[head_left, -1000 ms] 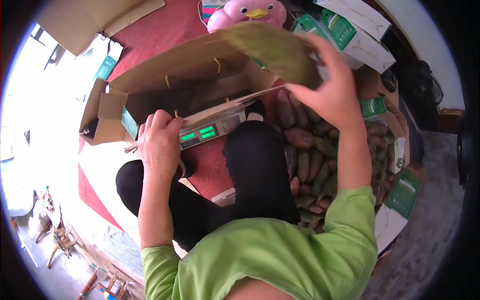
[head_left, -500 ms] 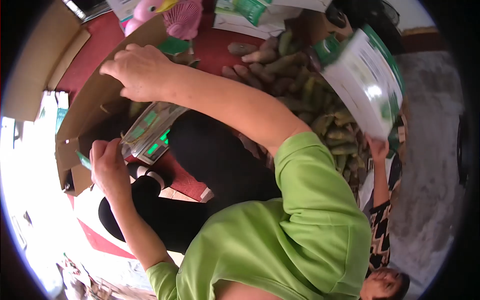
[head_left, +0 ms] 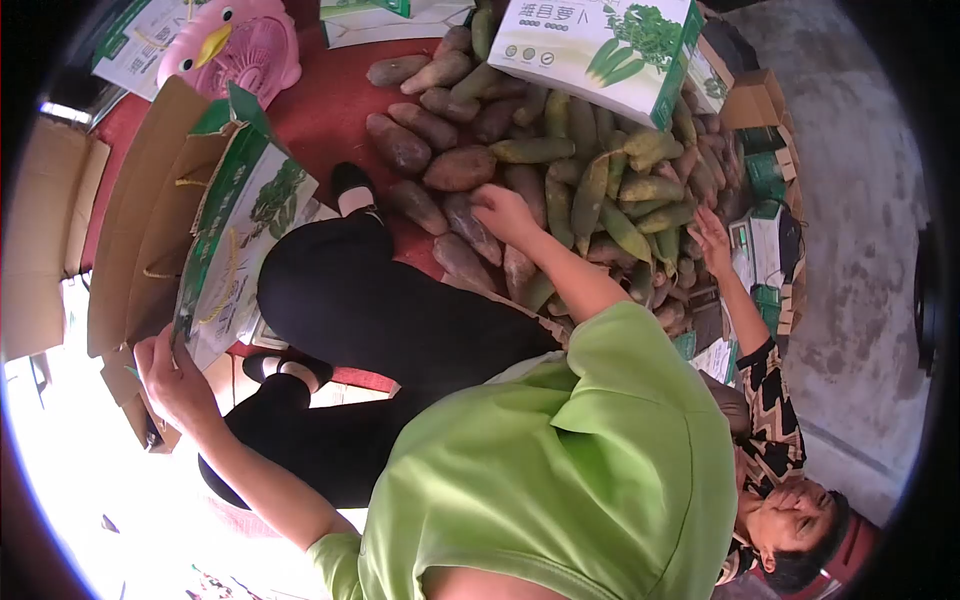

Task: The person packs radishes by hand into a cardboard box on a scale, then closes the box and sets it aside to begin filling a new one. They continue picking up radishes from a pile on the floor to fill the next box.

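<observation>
1. A purple root (head_left: pixel 468 228) is located at the left side of the root pile (head_left: pixel 588 205).
2. It is overlapped by the right hand (head_left: pixel 505 214), forearm extended; grip cannot be told.
3. The open carton (head_left: pixel 245 215) is edge-pinched by the left hand (head_left: pixel 178 382), arm outstretched.

Cardboard box (head_left: pixel 215 265) is standing open at 9 to 10 o'clock, brown inside; its near panel is showing white and green outside with a leafy vegetable print, and yellow cord loops are hanging on both long walls. Purple-brown root (head_left: pixel 468 225) is lying just off centre toward 12, whole, elongated, dull-skinned, its long axis running 11 to 5. It is resting at the 8 o'clock edge of the vegetable pile (head_left: pixel 592 195), which is spreading toward 1 and 2, mixing purple-brown and green pieces, lying at varied angles, many touching.
</observation>
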{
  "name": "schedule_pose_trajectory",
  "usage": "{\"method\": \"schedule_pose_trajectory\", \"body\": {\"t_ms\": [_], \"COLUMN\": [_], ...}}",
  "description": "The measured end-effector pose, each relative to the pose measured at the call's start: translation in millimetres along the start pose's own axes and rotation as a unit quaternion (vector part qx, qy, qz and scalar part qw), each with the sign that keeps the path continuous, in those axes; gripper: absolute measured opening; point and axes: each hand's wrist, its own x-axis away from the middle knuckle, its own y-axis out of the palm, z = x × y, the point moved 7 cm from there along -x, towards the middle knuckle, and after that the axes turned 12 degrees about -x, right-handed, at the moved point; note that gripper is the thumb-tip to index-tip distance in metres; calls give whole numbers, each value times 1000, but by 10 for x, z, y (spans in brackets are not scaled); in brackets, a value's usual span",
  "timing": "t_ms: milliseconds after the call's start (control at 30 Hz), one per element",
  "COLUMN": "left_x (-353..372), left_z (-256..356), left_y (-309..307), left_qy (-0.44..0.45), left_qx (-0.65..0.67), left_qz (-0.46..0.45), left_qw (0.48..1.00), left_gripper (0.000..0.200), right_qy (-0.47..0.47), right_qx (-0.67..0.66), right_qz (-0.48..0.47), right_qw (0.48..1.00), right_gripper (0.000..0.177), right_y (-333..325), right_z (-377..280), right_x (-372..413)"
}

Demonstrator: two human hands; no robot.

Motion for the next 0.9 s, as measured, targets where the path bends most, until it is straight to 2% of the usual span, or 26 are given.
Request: {"method": "schedule_pose_trajectory", "body": {"t_ms": [67,133,167,233,267,333,367,433,500,567,600,633,667,700,767,800,867,900], "left_x": [-19,-21,-7,-3,-6,-10,-9,-14,-12,-9,-6,-11,-9,-7,-12,-14,-7,-2], "left_z": [-10,-1,-18,-14,-25,-51,-40,-46,-42,-38,-52,-48,-46,-53,-63,-57,-54,-62], "left_y": [23,28,49,55,69,98,101,104,90,99,107,112,115,117,105,109,109,114], "left_qy": [15,24,27,35,37,39,40,29,27,27,32,35,36,34,29,30,29,23], "left_qx": [0,7,8,3,5,0,1,-2,-11,-17,-5,7,7,-1,-10,1,11,17], "left_qz": [11,20,22,24,25,32,31,24,25,25,28,31,32,31,32,27,22,17], "left_qw": [1000,999,999,999,999,999,999,999,999,999,999,999,999,999,999,999,999,999], "left_gripper": [14,15,15,15,15,15,15,15,14,14,14,14,14,14,14,14,14,15], "right_qy": [68,108,109,121,122,137,138,221,227,182,182,197,203,202,154,152,134,134], "right_qx": [58,31,29,41,41,75,76,79,43,-83,-83,-277,-461,-462,-658,-658,-679,-680], "right_qz": [16,91,94,195,198,306,307,380,394,450,454,469,464,464,434,432,498,496], "right_qw": [996,990,989,972,972,939,939,895,890,870,869,815,728,728,596,597,522,524], "right_gripper": [22,24,24,24,24,23,23,21,23,26,26,24,22,22,14,14,8,8], "right_y": [-181,-474,-537,-839,-944,-1267,-1346,-1566,-1658,-1768,-1832,-1829,-1773,-1835,-1818,-1870,-1954,-1973], "right_z": [555,806,945,1227,1283,1385,1386,1466,1643,1850,1778,1833,1833,1764,1674,1628,1632,1639], "right_x": [203,429,478,571,580,659,660,736,647,506,417,320,210,119,-122,-206,-242,-233]}}
